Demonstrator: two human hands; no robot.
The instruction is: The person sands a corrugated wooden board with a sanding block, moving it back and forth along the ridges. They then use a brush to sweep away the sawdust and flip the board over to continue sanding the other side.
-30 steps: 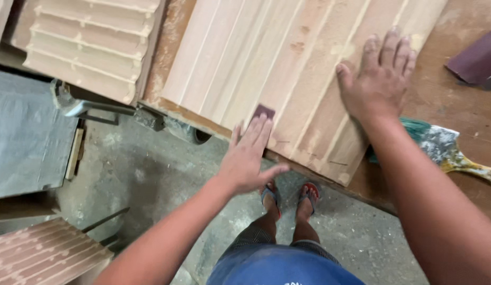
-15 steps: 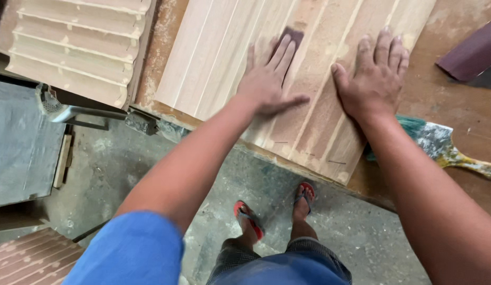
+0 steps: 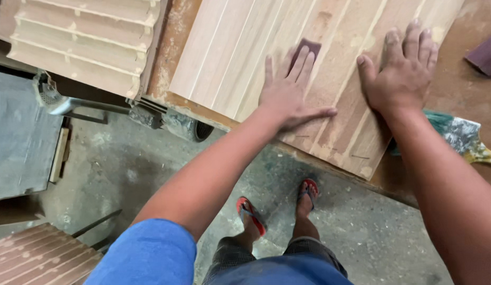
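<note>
Grooved wood panel (image 3: 240,58) fills upper centre of frame: pale, raw timber w/ long parallel flutes running diagonally, dusty, some darker reddish patches toward its right half. It lies flat on a brown workbench (image 3: 171,47); the panel's near corner overhangs the bench edge at centre right.

Left hand (image 3: 287,92) lies palm-down on the panel, fingers stretched flat and pressing a small dark maroon sandpaper piece (image 3: 307,46) against the wood; only the paper's far end shows past the fingertips. Not gripping, just flat pressure. Right hand (image 3: 401,71) also flat on the panel, upper right, fingers spread, thumb out, holding nothing. Hands near each other but apart.

Upper left: stack of similar fluted boards (image 3: 82,42), stepped edges. Right edge: paint-caked brush (image 3: 461,140) w/ teal bristles on the bench, partly behind the right forearm. Another maroon sheet (image 3: 485,55) at far right edge.

No containers seen.

Lower frame: rough grey concrete floor (image 3: 150,169), open, feet in red flip-flops (image 3: 250,214) standing just off the bench edge. Metal clamp handle (image 3: 71,105) juts out centre left.
</note>
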